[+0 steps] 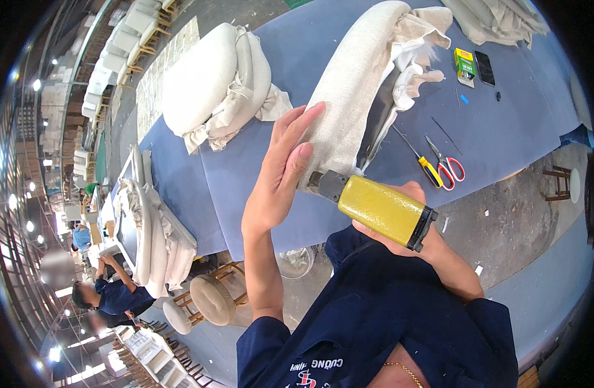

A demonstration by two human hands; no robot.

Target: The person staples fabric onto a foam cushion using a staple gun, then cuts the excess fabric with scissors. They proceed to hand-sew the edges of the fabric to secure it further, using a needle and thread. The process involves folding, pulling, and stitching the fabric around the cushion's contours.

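A beige fabric-covered cushion (pixel 342 84) stands tilted on the table in front of me, its loose cloth edge and white padding showing on the right side. My left hand (pixel 281 168) lies against its near left face, fingers stretched out and thumb apart. In my right hand (pixel 407 220) is a yellow staple gun (pixel 382 208), which hides most of the fingers. Its dark nose touches or nearly touches the cushion's near lower end; I cannot tell which.
Right of the cushion lie a yellow-handled screwdriver (pixel 429 169), red-handled scissors (pixel 451 169), a small green-yellow box (pixel 465 66) and a phone (pixel 484 68). Stacked cushions (pixel 203 84) sit at the left, more covers (pixel 497 22) at the far right. Stools (pixel 213 299) stand below; another person (pixel 119 294) works at left.
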